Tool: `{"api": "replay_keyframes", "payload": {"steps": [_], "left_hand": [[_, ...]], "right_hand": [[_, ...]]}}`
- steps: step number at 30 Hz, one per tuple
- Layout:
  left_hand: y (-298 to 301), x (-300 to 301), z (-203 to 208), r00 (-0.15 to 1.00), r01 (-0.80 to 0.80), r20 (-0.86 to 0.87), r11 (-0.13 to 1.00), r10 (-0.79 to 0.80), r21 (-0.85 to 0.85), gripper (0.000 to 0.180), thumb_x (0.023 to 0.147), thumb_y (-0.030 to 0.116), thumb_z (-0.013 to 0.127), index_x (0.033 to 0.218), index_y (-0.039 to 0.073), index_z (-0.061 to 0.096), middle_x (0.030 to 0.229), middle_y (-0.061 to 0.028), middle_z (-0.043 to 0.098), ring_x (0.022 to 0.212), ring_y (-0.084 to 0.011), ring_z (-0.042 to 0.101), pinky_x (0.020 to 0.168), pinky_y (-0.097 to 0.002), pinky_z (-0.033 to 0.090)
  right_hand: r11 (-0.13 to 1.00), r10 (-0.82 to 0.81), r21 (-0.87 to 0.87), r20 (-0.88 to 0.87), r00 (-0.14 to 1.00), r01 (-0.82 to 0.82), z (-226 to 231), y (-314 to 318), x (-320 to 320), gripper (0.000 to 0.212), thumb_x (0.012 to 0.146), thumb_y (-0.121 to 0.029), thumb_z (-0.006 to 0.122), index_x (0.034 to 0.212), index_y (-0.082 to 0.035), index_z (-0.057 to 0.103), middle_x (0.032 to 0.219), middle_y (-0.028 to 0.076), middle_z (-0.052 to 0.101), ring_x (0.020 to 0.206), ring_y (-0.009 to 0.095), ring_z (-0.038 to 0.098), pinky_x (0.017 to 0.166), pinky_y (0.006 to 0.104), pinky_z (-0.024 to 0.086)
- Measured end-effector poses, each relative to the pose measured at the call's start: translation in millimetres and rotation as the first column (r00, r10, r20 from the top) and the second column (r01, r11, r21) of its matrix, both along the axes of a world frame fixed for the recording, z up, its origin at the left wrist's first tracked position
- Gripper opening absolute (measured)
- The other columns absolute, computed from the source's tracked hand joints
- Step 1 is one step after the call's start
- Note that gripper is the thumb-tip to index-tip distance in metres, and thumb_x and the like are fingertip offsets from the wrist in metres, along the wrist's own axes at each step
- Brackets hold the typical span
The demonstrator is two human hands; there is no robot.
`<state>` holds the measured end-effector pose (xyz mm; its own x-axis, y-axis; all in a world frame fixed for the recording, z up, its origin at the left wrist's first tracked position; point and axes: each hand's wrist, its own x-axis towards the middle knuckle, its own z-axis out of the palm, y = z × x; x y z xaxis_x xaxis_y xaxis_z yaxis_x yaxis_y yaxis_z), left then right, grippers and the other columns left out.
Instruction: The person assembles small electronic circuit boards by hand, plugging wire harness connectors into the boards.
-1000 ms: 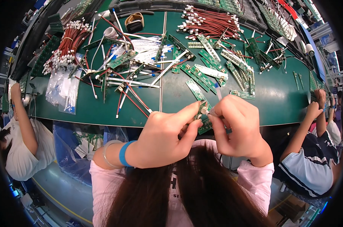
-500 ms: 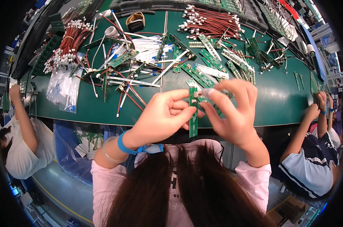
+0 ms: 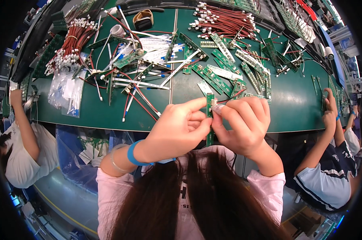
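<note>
The left hand point(image 3: 179, 124) pinches a narrow green circuit board point(image 3: 209, 105) between thumb and fingers; at its other edge the right hand point(image 3: 243, 126) has thumb and forefinger together by a pale connector point(image 3: 214, 103), but I cannot tell whether they grip it. Far to the left hand's upper left lies a bundle of red cables point(image 3: 73, 40); nearer, tangled boards point(image 3: 127, 60) look partly wired. Just beyond both hands, loose boards point(image 3: 217, 82) seem bare, so plenty appears left; farther beyond lies a pile of unattached cables point(image 3: 223, 22).
</note>
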<state>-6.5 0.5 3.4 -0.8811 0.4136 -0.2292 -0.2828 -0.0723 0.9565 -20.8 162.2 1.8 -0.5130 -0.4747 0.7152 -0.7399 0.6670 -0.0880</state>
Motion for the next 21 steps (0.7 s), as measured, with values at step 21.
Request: {"api": "replay_keyframes", "payload": {"steps": [21], "left_hand": [[-6.6, 0.1, 17.7, 0.992, 0.126, -0.024, 0.992, -0.126, 0.014, 0.029, 0.081, -0.006, 0.045, 0.11, -0.004, 0.046, 0.084, -0.0069, 0.06, 0.076, -0.0109, 0.059, 0.066, -0.0229, 0.048]], "right_hand": [[0.941, 0.077, -0.338, 0.228, 0.971, 0.004, 44.5, 34.5, 11.8, 0.019, 0.064, -0.004, 0.062, 0.083, -0.002, 0.06, 0.082, 0.006, 0.058, 0.066, 0.016, 0.052, 0.059, 0.027, 0.039]]}}
